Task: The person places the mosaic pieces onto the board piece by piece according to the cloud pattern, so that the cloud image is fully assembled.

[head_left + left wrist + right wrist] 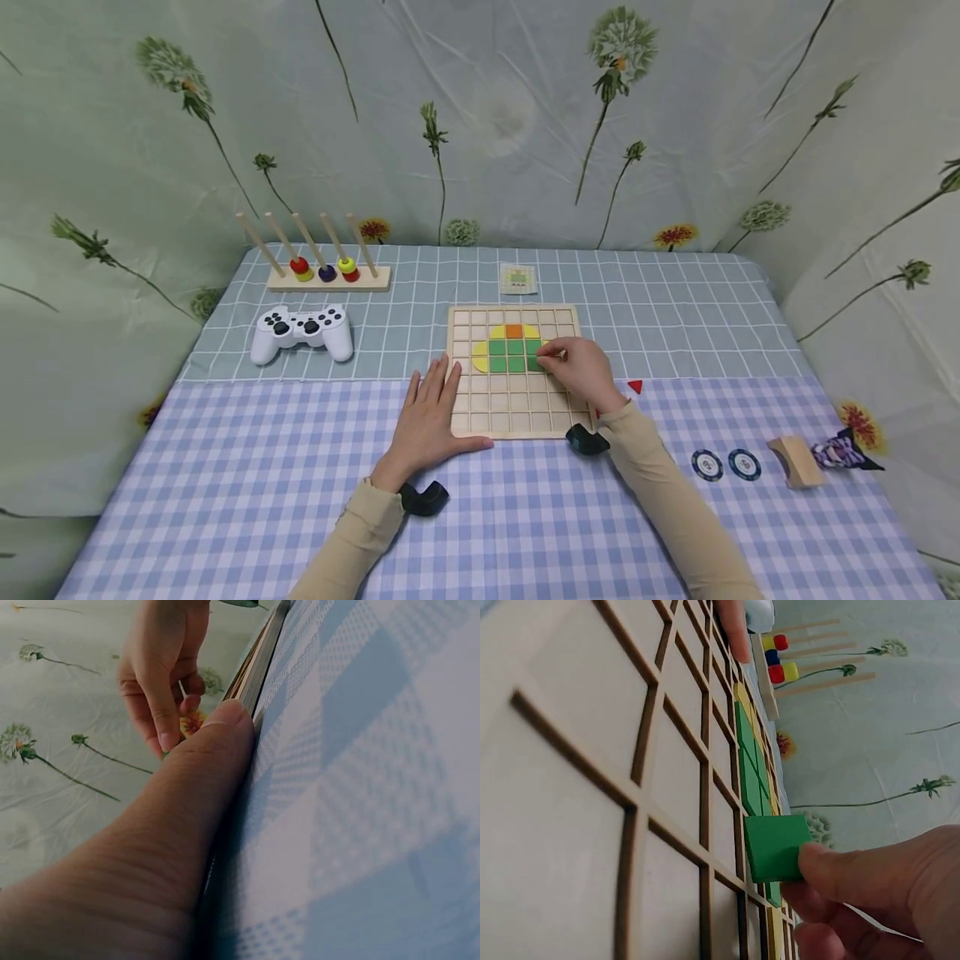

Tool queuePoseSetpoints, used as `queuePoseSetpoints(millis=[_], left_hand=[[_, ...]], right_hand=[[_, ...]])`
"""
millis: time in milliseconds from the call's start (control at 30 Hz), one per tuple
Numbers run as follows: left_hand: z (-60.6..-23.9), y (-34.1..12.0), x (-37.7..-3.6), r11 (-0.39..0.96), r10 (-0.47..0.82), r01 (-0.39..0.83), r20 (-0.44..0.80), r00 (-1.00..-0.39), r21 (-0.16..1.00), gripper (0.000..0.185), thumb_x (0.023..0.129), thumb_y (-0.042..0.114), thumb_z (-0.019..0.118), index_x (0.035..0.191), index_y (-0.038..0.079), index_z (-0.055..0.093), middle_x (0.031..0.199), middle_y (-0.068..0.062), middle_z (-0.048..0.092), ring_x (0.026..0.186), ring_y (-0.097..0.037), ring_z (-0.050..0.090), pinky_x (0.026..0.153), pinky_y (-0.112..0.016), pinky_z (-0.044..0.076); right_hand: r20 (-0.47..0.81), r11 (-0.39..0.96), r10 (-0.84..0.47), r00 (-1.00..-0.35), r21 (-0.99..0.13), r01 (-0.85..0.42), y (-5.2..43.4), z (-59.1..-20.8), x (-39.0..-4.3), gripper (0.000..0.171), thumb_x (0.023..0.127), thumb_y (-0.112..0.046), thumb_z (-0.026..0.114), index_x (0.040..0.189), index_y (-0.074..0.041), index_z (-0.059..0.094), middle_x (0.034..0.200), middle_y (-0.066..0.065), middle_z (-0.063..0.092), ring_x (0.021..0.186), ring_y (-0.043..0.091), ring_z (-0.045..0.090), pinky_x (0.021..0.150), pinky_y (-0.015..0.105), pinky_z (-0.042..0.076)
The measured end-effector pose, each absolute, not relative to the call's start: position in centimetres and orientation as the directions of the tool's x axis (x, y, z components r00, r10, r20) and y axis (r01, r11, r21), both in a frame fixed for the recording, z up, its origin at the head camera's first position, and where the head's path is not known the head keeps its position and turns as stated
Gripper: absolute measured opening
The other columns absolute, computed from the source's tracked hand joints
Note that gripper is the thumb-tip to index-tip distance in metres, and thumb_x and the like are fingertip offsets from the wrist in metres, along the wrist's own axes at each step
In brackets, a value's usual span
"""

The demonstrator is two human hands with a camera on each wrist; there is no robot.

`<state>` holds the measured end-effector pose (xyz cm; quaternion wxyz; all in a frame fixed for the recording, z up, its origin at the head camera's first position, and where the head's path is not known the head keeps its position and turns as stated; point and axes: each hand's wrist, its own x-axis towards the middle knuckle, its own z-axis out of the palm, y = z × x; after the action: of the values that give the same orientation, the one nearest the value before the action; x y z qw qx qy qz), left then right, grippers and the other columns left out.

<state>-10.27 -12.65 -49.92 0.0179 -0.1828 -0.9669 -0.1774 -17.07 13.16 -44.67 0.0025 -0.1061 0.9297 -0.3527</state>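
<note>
My right hand (583, 372) hovers over the right part of the wooden grid board (514, 412), wrist bent down and forearm angling in from the lower right. My thumb and fingers pinch a green square tile (775, 847), held tilted just above the grid cells beside the green tiles already seated there; from the right wrist view I cannot tell whether its lower edge touches the board. In the head view the tile is mostly hidden under my fingertips.

My left hand (429, 417) lies flat on the checked tablecloth (225, 467), fingers straight and slightly spread, gripping nothing. Its thumb side presses against the left edge of the board, and the left wrist view shows my thumb (217, 742) lying along that edge.

On the board, the filled cells form a patch: 1 orange tile (513, 331) at the top, yellow pieces (480, 357) at the sides and green tiles (506, 355) in the middle.

A small pattern card (517, 278) lies beyond the board. A red triangle piece (635, 386) sits just right of my right wrist. Far left are a white game controller (302, 331) and a wooden peg rack (327, 271) with coloured rings. To the right lie 2 round poker chips (725, 465) and a curved wooden block (796, 461).
</note>
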Motion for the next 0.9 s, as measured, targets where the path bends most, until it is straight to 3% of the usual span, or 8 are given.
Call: queuePoseSetpoints(millis=[233,500,700,900], left_hand=[[-50.0,-12.7,-10.2,0.878,0.341,0.355,0.099,-0.935,0.322,0.121,0.067,0.08,0.058,0.152,0.006,0.014,0.157,-0.015,0.008,0.143,-0.027,0.002,0.113,-0.046,-0.001],[-50.1,-12.6,-10.3,0.871,0.349,0.364,0.106,-0.931,0.331,0.122,0.067,0.08,0.058,0.153,0.007,0.012,0.157,-0.015,0.006,0.143,-0.027,0.002,0.113,-0.045,-0.002],[-50.2,-12.7,-10.3,0.869,0.351,0.366,0.106,-0.93,0.333,0.123,0.067,0.08,0.059,0.153,0.006,0.012,0.157,-0.015,0.006,0.143,-0.027,0.001,0.113,-0.045,-0.004],[-50.3,-12.7,-10.3,0.864,0.36,0.384,0.135,-0.923,0.325,0.122,0.067,0.083,0.055,0.152,0.005,0.014,0.157,-0.016,0.007,0.143,-0.028,0.002,0.113,-0.046,-0.002]], right_hand=[[0.087,0.766,-0.207,-0.974,-0.605,-0.217,12.9,-45.0,-17.3,0.01,0.084,-0.017,0.074,0.09,-0.01,0.078,0.092,0.005,0.071,0.07,0.018,0.061,0.057,0.032,0.046],[0.122,0.791,-0.222,-0.968,-0.558,-0.251,12.8,-45.3,-17.4,0.006,0.083,-0.015,0.074,0.087,-0.011,0.077,0.09,0.004,0.069,0.078,0.02,0.062,0.064,0.037,0.048],[0.124,0.797,-0.245,-0.962,-0.539,-0.273,13.4,-45.3,-17.1,0.008,0.083,-0.016,0.074,0.088,-0.011,0.076,0.087,0.002,0.068,0.079,0.02,0.062,0.064,0.036,0.048],[0.1,0.756,-0.194,-0.976,-0.619,-0.213,16.0,-44.5,-16.5,0.011,0.085,-0.02,0.072,0.089,-0.01,0.075,0.084,0.001,0.067,0.065,0.016,0.057,0.053,0.032,0.043]])
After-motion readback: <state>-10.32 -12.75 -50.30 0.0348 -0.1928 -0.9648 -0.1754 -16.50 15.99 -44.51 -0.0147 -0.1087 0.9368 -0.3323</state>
